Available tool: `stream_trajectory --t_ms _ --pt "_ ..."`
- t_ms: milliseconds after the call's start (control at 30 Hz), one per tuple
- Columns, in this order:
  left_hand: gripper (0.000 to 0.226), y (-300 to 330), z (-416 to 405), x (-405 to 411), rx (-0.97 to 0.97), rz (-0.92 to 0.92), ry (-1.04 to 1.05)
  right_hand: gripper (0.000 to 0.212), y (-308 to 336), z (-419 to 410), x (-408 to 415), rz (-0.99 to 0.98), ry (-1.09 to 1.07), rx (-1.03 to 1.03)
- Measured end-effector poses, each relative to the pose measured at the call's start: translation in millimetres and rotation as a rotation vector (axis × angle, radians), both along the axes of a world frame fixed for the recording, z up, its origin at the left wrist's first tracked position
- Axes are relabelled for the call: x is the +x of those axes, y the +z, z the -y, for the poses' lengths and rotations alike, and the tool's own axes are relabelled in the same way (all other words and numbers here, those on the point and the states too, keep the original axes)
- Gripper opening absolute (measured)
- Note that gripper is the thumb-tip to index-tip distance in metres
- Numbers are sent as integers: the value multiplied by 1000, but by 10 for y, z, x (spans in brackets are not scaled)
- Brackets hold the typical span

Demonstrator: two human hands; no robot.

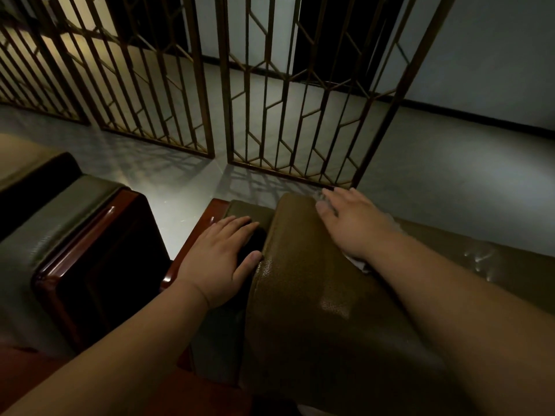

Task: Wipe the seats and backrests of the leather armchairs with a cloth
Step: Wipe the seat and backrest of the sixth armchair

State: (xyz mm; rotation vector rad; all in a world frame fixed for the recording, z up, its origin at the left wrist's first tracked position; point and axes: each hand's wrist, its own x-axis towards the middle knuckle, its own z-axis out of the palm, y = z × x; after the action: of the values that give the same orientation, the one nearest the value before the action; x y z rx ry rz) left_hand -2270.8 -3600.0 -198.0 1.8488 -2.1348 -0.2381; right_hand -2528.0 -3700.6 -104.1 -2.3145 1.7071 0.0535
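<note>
Two hands on one of two armchairs.
Right hand presses flat on a cloth under its fingers atop the backrest; left hand rests flat, holding nothing, beside it.

left hand flat on armrest | right hand presses cloth — on backrest top

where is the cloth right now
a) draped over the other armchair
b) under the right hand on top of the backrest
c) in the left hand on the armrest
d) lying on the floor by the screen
b: the cloth shows only as pale edges poking out from beneath the right hand, which lies flat on the top of the brown leather backrest, while the left hand rests bare on the armrest.
</note>
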Motion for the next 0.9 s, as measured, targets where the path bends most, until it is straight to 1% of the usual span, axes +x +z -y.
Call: stream_trajectory --t_ms 67,200,267,333,400,467,533,600,667,700,733,800,867,900 --pt "86 10 9 -2 2 2 -4 70 -41 -184 48 -30 38 -22" --pt "82 14 18 4 7 7 -10 72 -7 -1158 59 -19 292 -10" --pt "81 19 21 -1 9 4 -13 68 -13 -1165 -128 -14 321 -24" --pt "82 27 17 -5 12 1 -10 64 -80 -797 -329 7 221 -59" --pt "84 39 5 -12 14 8 -7 64 -75 -356 -442 27 41 -51" --pt "82 56 -10 -28 9 13 -3 65 -59 -201 -410 -14 -53 -37" --pt "78 60 -12 -32 6 12 -2 65 -56 -477 -206 -42 25 -23" --pt "77 60 -5 -31 2 15 -9 66 -33 -1027 5 -63 196 -33" --pt "76 53 -8 -25 -5 20 -6 67 -68 -1365 -21 -34 306 -55" --pt "77 53 -10 -29 -4 21 -5 67 -73 -1335 -131 -16 308 -69" --pt "77 53 -10 -32 -6 19 -3 66 -90 -1211 -270 -9 273 -87" --pt "76 56 -6 -25 -9 9 -5 64 -132 -856 -575 -7 113 -114" --pt "75 48 -5 -35 -2 5 2 66 -115 -586 -794 -8 -61 -85" --pt "75 60 -6 -32 5 5 13 66 -128 -544 -794 -25 -89 -82"
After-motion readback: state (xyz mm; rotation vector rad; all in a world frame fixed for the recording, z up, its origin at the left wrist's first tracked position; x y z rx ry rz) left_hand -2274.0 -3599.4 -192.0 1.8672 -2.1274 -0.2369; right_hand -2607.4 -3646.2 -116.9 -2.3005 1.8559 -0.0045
